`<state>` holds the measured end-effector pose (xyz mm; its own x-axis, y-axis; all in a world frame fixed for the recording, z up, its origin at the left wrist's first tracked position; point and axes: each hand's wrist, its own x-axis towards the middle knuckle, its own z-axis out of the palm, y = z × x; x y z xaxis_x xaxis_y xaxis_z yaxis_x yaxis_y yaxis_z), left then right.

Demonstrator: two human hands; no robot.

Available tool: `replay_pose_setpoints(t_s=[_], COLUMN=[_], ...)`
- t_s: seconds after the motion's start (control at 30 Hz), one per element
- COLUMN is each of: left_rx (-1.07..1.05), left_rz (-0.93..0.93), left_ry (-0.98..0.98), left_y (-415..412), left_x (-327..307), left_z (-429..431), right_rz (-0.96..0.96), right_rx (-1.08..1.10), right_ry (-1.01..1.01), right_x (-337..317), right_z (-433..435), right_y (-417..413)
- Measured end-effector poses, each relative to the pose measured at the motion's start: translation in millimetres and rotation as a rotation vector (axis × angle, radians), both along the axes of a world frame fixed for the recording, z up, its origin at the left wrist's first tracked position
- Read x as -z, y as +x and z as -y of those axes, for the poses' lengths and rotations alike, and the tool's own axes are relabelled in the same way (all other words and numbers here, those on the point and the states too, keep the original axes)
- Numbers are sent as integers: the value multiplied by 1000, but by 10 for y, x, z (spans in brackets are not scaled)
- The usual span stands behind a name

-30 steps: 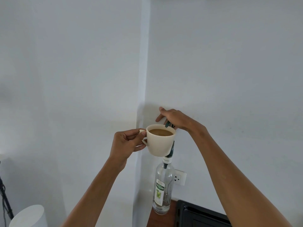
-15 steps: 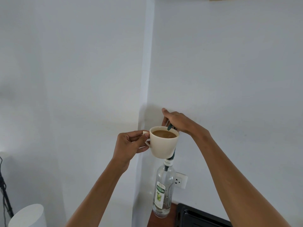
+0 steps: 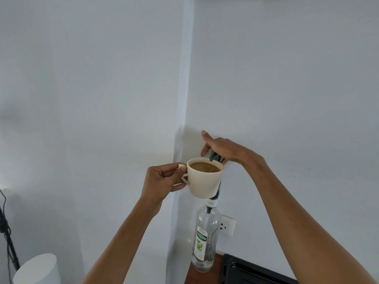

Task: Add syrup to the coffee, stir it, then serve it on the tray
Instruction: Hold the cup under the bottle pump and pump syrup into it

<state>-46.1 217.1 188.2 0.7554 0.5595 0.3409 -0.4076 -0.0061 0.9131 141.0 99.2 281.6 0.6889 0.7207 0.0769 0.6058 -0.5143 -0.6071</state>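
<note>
A cream cup (image 3: 205, 182) of brown coffee is held in the air by its handle in my left hand (image 3: 164, 181). It sits right under the dark green spout of the pump (image 3: 214, 156) on a tall clear syrup bottle (image 3: 204, 238) with a green label. My right hand (image 3: 223, 147) lies palm down on top of the pump head, fingers spread toward the wall. The bottle stands on a brown counter (image 3: 189, 275) in the wall corner. The cup hides most of the pump's stem.
A black tray (image 3: 246, 271) lies on the counter right of the bottle. A white wall socket (image 3: 226, 225) is behind the bottle. At lower left stand a white cylinder (image 3: 37, 269) and a black stand with cables (image 3: 6, 232).
The view has shifted slightly. My right hand's fingers have lifted and spread on the pump head. The cup stays at the spout.
</note>
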Motion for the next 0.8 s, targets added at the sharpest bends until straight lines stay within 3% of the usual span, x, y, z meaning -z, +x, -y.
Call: replay_pose_setpoints(t_s=[0.8], left_rx=[-3], left_rz=[-17], left_ry=[-6], left_y=[23], left_x=[61], left_z=[-53], right_rz=[63], right_rx=[8], right_ry=[137], right_x=[163], right_z=[16], right_y=[25])
